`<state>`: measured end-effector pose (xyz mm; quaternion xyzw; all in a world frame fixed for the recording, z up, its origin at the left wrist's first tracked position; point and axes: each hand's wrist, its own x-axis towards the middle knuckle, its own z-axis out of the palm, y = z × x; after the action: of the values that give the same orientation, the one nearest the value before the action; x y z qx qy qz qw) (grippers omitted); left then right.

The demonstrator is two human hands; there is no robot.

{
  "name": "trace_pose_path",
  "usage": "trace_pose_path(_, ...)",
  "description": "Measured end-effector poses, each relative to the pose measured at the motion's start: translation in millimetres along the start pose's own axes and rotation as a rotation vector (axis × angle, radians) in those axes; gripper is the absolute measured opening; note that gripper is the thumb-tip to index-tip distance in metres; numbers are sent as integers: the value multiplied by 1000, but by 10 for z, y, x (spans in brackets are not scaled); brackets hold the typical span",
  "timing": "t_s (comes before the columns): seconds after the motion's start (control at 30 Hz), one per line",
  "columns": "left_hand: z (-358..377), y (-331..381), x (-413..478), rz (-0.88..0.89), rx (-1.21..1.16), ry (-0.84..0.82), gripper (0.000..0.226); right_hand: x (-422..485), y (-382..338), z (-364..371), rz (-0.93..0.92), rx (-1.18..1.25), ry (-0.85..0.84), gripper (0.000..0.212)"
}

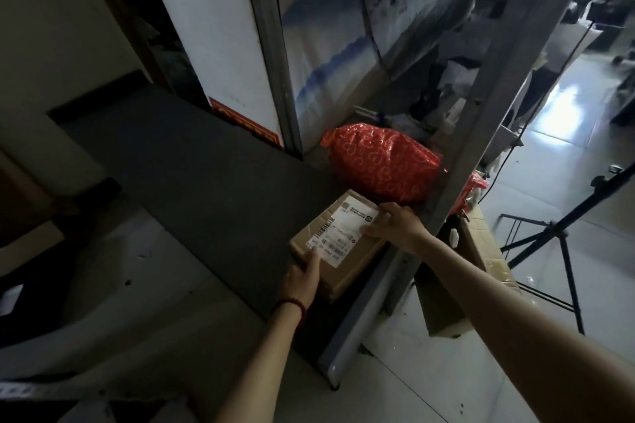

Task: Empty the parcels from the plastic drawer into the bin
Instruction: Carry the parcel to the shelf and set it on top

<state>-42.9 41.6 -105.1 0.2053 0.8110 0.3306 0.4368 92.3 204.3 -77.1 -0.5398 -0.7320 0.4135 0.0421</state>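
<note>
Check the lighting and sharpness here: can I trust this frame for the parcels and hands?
Head view: dim overall, left side nearly black; glare on the floor at upper right; wide-angle lens bends the shelf post; the cardboard box and red bag are visible, the label lit but its print blurred; left hand and right hand show clearly.
</note>
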Motion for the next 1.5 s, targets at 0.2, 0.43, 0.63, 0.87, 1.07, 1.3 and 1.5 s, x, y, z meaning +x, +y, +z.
trace_pose_path(0.2, -299, 219, -3, 202, -229, 116, 50, -123, -80, 12, -31, 193, 7, 71)
trace_pose_path(0.43, -360, 636, -272, 323, -291, -34, 30, -707, 141, -330, 66, 770, 94, 59)
trace_pose_path(0.63, 262, 880, -830, 422, -233, -226, 37, -1545, 823, -690, 120, 1010, 72, 74)
trace_pose_path(0.87, 1386, 772, -1685, 489, -171, -450, 61, -2804, 1902, -971, 217, 1145, 319, 78)
trace_pose_path(1.07, 2359, 408, -2458, 469, -94, -726, 66, -3849, 2837, -1064, 331, 1199, 529, 51)
trace_pose_path(1.3, 2966, 493, -2655, 589, 135, -769, 69, -4194, 3361, -1213, 358, 1260, 642, 64)
trace_pose_path(1.5, 3442, 832, -2341, 581, 160, -793, 86, -3843, 3666, -1570, 371, 1272, 668, 69)
